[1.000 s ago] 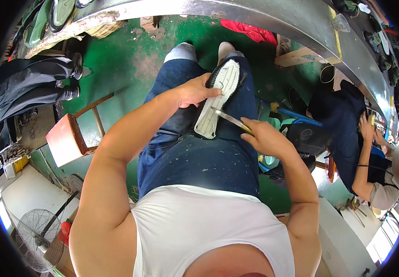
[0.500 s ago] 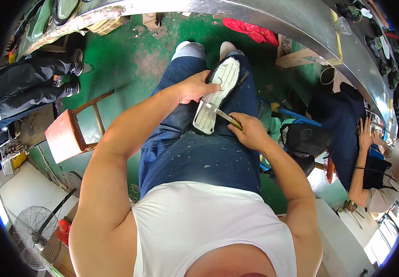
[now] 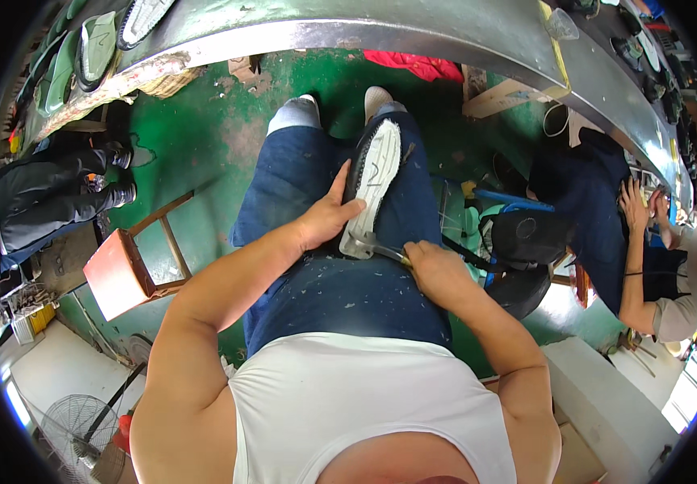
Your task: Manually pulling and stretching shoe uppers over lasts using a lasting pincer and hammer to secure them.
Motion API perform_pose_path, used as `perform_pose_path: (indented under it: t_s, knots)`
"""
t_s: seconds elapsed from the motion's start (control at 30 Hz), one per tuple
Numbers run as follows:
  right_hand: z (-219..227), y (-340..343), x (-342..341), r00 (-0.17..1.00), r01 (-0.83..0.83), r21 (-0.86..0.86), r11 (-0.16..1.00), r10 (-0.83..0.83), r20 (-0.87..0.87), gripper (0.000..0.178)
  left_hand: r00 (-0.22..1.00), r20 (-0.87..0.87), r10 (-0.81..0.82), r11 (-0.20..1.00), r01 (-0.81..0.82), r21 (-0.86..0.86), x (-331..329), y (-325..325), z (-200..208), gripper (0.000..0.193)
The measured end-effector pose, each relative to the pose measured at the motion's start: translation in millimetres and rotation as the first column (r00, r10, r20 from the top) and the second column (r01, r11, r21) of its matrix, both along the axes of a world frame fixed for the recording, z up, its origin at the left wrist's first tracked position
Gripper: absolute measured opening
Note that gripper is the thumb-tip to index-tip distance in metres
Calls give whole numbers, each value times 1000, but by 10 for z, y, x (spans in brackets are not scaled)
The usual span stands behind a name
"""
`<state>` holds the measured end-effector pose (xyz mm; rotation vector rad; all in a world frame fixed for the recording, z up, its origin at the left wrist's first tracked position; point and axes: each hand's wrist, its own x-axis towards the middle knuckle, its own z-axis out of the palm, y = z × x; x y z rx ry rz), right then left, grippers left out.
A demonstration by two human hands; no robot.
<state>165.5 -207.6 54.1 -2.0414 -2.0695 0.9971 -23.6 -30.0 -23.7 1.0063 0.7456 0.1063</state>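
Note:
An upturned shoe (image 3: 380,173), its underside whitish and ridged with a dark edge, lies lengthwise on my lap, with its narrower end toward my body. My left hand (image 3: 328,216) grips it from the left. The thumb presses on the pale underside and a finger stretches along the dark edge. At the near end, my right hand (image 3: 439,273) holds a knife-like tool (image 3: 387,251) with a metal blade and an olive-yellow handle. Its blurred metal end lies over the shoe's near end; whether it touches cannot be told. Pale scraps dot my dark blue apron (image 3: 340,302).
A metal-edged workbench (image 3: 308,36) curves across the far side, with shoe parts (image 3: 98,48) at its left. A reddish stool (image 3: 118,274) stands left, a fan (image 3: 82,427) lower left. A co-worker's hand (image 3: 632,208) is at right, beyond a black bag (image 3: 530,235).
The shoe has turned more upright and shifted slightly left. My left hand has slid nearer its narrow end. My right hand and the tool have moved lower, toward the near end. The view has shifted.

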Motion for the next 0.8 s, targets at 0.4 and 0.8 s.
perform_pose_path:
  t_s: [0.4,0.8]
  knots:
    - [319,354,495,860,-23,-498,867,-237,-452,28,953,-144,-266,903,299,308,-255,-101,-40,117]
    - [-689,662,458,588,516,-268,813,-564,-579,43,976,-219,4,922,81,379,134,424,-316,92]
